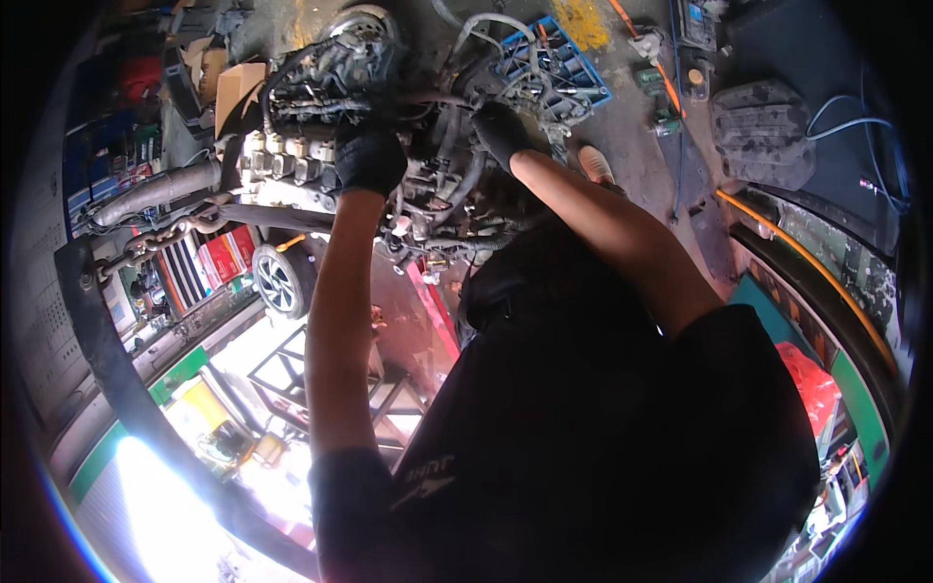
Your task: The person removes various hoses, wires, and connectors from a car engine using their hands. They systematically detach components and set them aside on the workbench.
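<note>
Engine (pixel 432 199) is sitting in front of me, spreading between my two hands and out to the left of them. My left hand (pixel 369 157), in a black glove, is lying over it, just right of a row of pale fittings (pixel 282 163). My right hand (pixel 499 134), also gloved, is reaching to its right side, near a dark hose (pixel 472 177). Both sets of fingers are merging with the dark parts, so I cannot tell whether they are open, closed or gripping anything. My black shirt (pixel 583 418) is hiding whatever lies nearest me. Beyond my right hand, a blue tray (pixel 583 60) is lying partly covered. Glare is washing out the near left.
</note>
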Action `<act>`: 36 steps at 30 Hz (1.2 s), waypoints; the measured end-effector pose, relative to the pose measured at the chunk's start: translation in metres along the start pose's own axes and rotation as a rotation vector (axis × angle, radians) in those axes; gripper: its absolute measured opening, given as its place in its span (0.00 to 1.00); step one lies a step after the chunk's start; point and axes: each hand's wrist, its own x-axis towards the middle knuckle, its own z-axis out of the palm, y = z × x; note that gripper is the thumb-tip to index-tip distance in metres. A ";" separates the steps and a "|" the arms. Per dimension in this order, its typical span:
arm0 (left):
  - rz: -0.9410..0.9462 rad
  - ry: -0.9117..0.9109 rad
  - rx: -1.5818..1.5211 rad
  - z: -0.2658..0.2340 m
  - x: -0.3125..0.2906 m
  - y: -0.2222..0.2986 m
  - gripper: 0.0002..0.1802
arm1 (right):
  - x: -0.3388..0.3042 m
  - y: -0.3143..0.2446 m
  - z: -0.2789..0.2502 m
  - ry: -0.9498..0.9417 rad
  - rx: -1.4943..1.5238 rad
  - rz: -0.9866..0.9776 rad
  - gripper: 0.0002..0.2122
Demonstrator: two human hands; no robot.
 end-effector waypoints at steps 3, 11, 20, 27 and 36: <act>-0.024 0.002 -0.159 0.034 -0.020 -0.029 0.22 | 0.007 -0.028 -0.032 -0.133 0.323 0.181 0.09; 0.279 0.231 -0.270 0.102 -0.029 -0.064 0.25 | 0.023 -0.083 -0.008 -0.302 1.632 0.743 0.13; 0.193 0.179 -0.311 0.100 -0.025 -0.063 0.26 | 0.036 -0.090 0.031 -0.086 1.565 0.947 0.07; 0.229 0.232 -0.355 0.092 -0.022 -0.059 0.25 | 0.006 -0.052 0.025 -0.406 0.620 0.199 0.14; -0.143 0.010 -0.597 0.066 -0.029 -0.040 0.21 | 0.003 -0.074 -0.006 0.095 0.264 -0.083 0.12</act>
